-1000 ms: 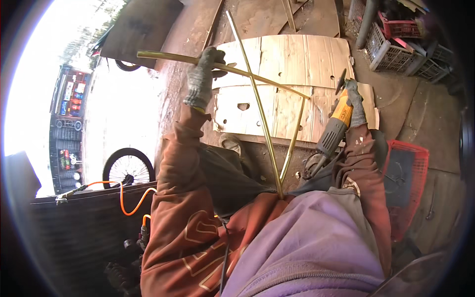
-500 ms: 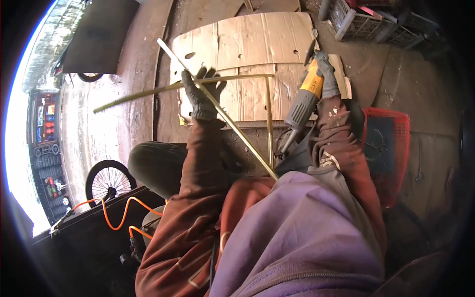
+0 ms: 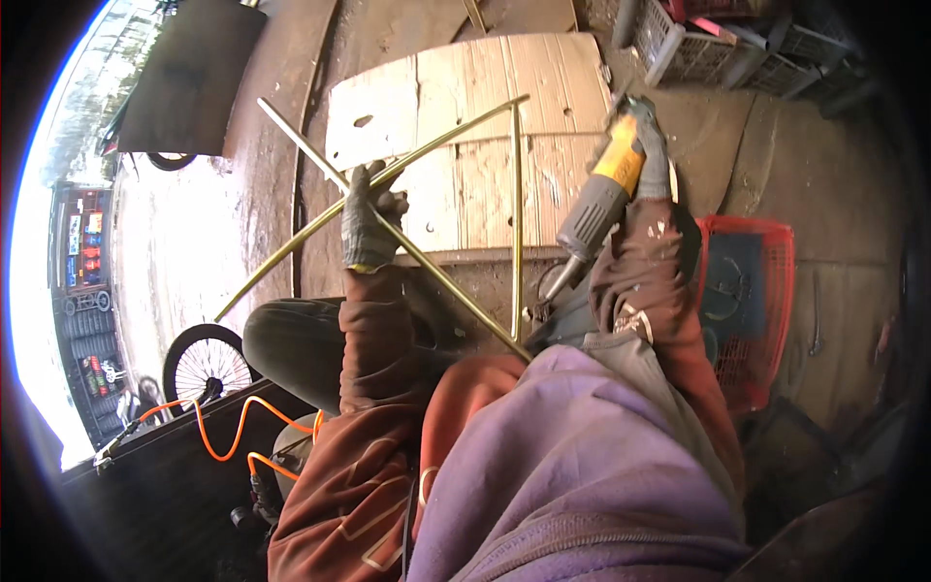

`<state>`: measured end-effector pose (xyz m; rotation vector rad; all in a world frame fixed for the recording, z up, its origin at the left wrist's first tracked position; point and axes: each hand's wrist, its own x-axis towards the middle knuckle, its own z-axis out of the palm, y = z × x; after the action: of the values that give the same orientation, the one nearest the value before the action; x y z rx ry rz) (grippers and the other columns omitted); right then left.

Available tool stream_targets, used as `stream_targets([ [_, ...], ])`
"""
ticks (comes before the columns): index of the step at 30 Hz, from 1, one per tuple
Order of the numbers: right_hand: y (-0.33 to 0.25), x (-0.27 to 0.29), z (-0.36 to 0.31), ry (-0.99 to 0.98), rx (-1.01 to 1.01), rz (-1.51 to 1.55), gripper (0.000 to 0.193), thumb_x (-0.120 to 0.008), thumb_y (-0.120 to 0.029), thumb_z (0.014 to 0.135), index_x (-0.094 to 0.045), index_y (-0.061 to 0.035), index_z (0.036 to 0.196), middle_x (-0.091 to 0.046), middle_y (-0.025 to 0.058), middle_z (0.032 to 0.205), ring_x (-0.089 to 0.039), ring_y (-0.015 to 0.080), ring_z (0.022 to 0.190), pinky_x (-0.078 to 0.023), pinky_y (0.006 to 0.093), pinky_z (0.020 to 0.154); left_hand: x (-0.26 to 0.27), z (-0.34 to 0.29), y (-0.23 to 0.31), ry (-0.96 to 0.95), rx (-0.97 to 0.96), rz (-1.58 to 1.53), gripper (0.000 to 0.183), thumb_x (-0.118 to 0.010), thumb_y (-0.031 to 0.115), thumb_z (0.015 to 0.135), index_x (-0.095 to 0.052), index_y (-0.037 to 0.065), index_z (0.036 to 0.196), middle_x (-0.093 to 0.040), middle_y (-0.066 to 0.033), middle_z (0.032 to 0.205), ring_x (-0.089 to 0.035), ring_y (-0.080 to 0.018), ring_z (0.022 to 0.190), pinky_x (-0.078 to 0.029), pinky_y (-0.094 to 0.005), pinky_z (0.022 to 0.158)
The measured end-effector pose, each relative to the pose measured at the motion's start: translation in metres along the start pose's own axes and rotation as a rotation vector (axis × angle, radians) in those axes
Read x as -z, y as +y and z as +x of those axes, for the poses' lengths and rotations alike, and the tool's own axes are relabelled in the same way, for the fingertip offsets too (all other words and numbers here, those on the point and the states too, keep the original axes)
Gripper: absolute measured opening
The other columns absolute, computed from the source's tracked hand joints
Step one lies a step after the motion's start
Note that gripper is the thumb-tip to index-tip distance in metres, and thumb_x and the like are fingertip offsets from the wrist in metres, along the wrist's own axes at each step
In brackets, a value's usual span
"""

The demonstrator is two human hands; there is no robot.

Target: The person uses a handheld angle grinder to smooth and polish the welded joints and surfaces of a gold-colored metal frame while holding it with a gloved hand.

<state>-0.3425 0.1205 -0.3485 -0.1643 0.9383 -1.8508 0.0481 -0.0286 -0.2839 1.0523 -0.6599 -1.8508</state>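
My left hand (image 3: 371, 221), in a grey work glove, is closed round a frame of thin brass-coloured metal tubes (image 3: 517, 218). It grips where two tubes cross, and the frame is tilted above the cardboard. One tube's lower end reaches in close to my lap. In my right hand (image 3: 653, 160), also gloved, is a yellow and grey angle grinder (image 3: 599, 202), held by its head end with its cord end pointing down toward my leg. The grinder's disc barely shows beyond the glove.
Flat cardboard (image 3: 465, 82) covers the floor ahead. A red plastic crate (image 3: 779, 320) stands beside my right arm, and grey crates (image 3: 669, 48) sit at the far right. On the left are a spoked wheel (image 3: 210, 371) and a coiled orange hose (image 3: 221, 456).
My left fingers, spread before, have closed round the tubes. The frame has turned, its left end dropping and its far corner rising away. My right hand with the grinder has shifted slightly right.
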Motion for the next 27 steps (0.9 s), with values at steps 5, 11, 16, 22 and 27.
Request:
stream_targets([
  [5, 0.032, 0.022, 0.018, 0.007, -0.006, 0.051, 0.052, -0.063, -0.058, 0.084, -0.053, -0.0153, 0.112, -0.062, 0.016, 0.08, -0.064, 0.0346, 0.064, -0.057, 0.0551, 0.06, 0.001, -0.014, 0.057, -0.412, -0.024, -0.323, 0.057, -0.05, 0.052, 0.098, -0.056, 0.003, 0.127, -0.069, -0.014, 0.107, -0.035, -0.0079, 0.041, -0.044, -0.0254, 0.047],
  [11, -0.008, 0.021, -0.009, 0.117, 0.013, 0.064, 0.053, -0.065, -0.054, 0.083, -0.053, -0.0116, 0.112, -0.061, 0.0142, 0.077, -0.064, 0.0351, 0.062, -0.057, 0.0546, 0.057, -0.06, 0.011, 0.026, -0.015, 0.361, -0.201, 0.073, -0.043, 0.07, 0.089, -0.061, 0.0, 0.105, -0.058, -0.0037, 0.068, -0.047, -0.0147, 0.049, -0.042, -0.0314, 0.051],
  [16, 0.013, 0.011, -0.004, 0.066, 0.0, 0.11, 0.051, -0.067, -0.051, 0.082, -0.055, -0.0107, 0.111, -0.062, 0.0133, 0.078, -0.064, 0.0331, 0.061, -0.057, 0.0518, 0.056, -0.05, 0.021, 0.006, -0.546, 0.593, -0.492, 0.051, -0.048, 0.054, 0.09, -0.058, 0.005, 0.093, -0.048, 0.0015, 0.063, -0.039, -0.0133, 0.051, -0.031, -0.0315, 0.049],
  [22, 0.009, 0.026, -0.007, 0.099, 0.008, 0.065, 0.05, -0.068, -0.05, 0.082, -0.056, -0.0104, 0.11, -0.063, 0.0131, 0.079, -0.065, 0.0326, 0.062, -0.057, 0.051, 0.056, -0.082, 0.016, -0.023, -0.551, 0.693, -0.171, 0.063, -0.047, 0.06, 0.089, -0.061, -0.002, 0.097, -0.051, 0.0014, 0.061, -0.037, -0.01, 0.045, -0.034, -0.0287, 0.046],
  [27, 0.025, 0.02, -0.001, 0.084, -0.011, 0.049, 0.049, -0.069, -0.049, 0.082, -0.057, -0.0102, 0.109, -0.063, 0.0129, 0.08, -0.065, 0.0321, 0.062, -0.057, 0.0503, 0.057, -0.049, 0.04, -0.045, -0.649, 0.714, -0.258, 0.063, -0.06, 0.056, 0.084, -0.056, -0.002, 0.106, -0.044, 0.0028, 0.065, -0.035, -0.0087, 0.05, -0.032, -0.0266, 0.05],
])
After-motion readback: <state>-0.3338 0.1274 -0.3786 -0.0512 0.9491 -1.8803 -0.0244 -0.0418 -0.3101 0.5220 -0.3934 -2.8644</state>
